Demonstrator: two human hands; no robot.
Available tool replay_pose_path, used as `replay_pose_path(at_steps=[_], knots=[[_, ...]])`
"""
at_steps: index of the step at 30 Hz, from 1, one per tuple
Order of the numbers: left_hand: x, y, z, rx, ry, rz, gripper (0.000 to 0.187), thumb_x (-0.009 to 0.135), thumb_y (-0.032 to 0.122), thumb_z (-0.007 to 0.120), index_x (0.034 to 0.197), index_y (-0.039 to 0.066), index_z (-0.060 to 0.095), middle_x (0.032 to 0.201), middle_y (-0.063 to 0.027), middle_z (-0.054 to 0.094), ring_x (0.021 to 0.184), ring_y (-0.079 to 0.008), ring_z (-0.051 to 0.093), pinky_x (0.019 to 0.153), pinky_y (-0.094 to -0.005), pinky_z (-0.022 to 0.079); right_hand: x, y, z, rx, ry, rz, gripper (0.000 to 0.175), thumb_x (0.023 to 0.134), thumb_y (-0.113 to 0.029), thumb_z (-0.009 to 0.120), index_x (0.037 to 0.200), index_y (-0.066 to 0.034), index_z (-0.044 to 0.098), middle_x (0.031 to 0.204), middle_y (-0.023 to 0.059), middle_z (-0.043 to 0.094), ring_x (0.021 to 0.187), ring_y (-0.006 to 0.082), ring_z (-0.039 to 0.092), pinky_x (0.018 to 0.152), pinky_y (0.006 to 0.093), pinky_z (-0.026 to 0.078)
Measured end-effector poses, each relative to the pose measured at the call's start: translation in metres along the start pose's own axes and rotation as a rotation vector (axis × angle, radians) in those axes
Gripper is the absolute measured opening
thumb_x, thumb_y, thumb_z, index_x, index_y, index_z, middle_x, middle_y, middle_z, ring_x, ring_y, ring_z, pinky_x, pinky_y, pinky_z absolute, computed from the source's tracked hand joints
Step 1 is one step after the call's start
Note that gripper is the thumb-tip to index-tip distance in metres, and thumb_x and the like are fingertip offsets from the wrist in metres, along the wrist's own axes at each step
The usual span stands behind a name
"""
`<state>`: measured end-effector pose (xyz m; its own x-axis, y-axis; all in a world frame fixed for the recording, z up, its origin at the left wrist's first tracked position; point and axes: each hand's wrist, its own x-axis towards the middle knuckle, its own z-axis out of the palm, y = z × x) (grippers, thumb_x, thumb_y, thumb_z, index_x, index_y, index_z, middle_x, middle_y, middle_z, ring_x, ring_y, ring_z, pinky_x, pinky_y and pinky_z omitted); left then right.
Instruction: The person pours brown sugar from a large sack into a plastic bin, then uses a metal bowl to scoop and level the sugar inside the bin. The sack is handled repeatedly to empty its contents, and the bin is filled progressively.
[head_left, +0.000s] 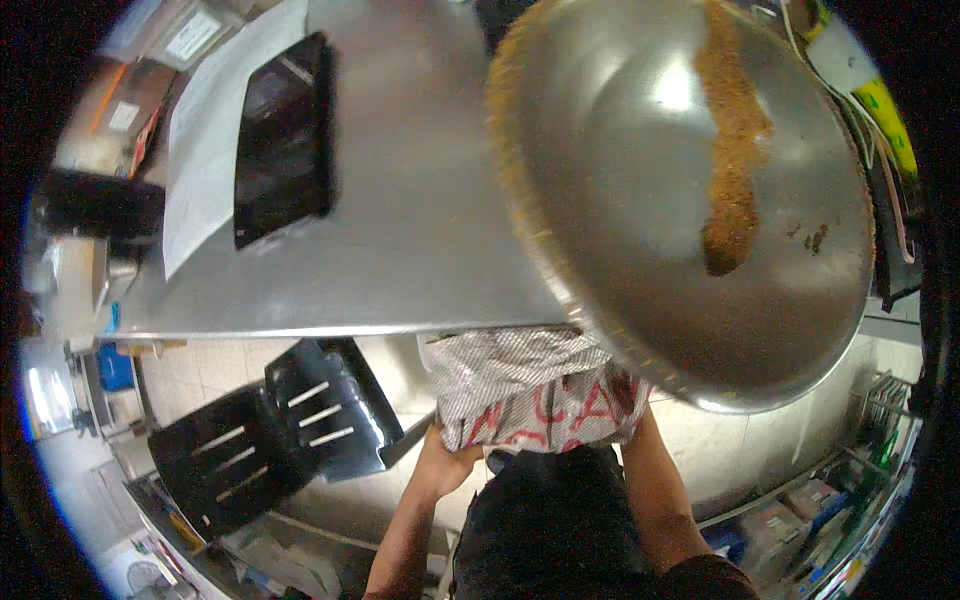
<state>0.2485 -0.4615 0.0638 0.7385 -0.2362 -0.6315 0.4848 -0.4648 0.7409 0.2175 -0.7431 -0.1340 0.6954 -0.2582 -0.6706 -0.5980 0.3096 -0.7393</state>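
A pale woven sack (525, 382) with red lettering is bunched up at the front edge of a steel table (405, 225), just before my body. My left hand (446, 461) grips its lower left corner. On the sack's right side my right hand (643, 427) holds it too, with the fingers hidden behind the fabric. A wide metal bowl (637, 202) stands at the right, its near rim reaching over the sack's upper right corner. Inside the bowl lies a long streak of brown granular material (731, 150), and yellowish bits cling to the rim. What the sack contains is hidden.
A black tablet-like device (285, 142) rests on a white sheet (202, 135) at the table's left. Black slotted plastic chairs (330, 409) stand below at left. A yellow-green bag (885, 127) and cords are beyond the bowl. Boxes (780, 525) fill a shelf at lower right.
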Motion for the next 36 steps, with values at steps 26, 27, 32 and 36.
replay_pose_path(at_steps=[26,27,32,36], knots=[[0.062,-0.263,0.049,0.199,0.112,0.086,0.040,0.059,0.013,0.065,0.095,0.000,0.053,0.090,-0.0243,0.058,0.089,-0.0395,0.055,0.077,-0.0437,0.046,-0.035,0.045,-0.028,-0.234,-0.121,0.107,0.060,0.076,-0.027,0.061,0.124,0.0023,0.038,0.115,0.0148,0.051,0.105,0.0230,0.049,0.084,0.0358,0.043],[0.068,-0.266,0.048,0.227,0.096,0.108,0.042,0.059,0.012,0.066,0.097,0.000,0.052,0.091,-0.0245,0.058,0.090,-0.0396,0.055,0.078,-0.0436,0.045,-0.033,0.046,-0.027,-0.232,-0.119,0.111,0.060,0.076,-0.026,0.061,0.124,0.0023,0.038,0.114,0.0147,0.052,0.105,0.0228,0.049,0.084,0.0358,0.044],[0.104,-0.250,0.044,0.297,0.099,0.285,0.034,0.071,0.012,0.058,0.105,0.005,0.055,0.099,-0.0192,0.059,0.095,-0.0376,0.054,0.081,-0.0408,0.045,-0.030,0.050,-0.030,-0.252,-0.115,0.093,0.060,0.076,-0.026,0.062,0.124,0.0021,0.039,0.114,0.0142,0.052,0.104,0.0223,0.049,0.084,0.0356,0.044],[0.113,-0.238,0.043,0.017,0.151,0.319,0.035,0.072,0.018,0.060,0.104,0.005,0.055,0.100,-0.0184,0.059,0.095,-0.0366,0.055,0.081,-0.0398,0.045,-0.033,0.060,-0.039,-0.276,-0.112,0.051,0.060,0.076,-0.025,0.062,0.124,0.0020,0.039,0.114,0.0138,0.052,0.104,0.0218,0.049,0.083,0.0354,0.044]])
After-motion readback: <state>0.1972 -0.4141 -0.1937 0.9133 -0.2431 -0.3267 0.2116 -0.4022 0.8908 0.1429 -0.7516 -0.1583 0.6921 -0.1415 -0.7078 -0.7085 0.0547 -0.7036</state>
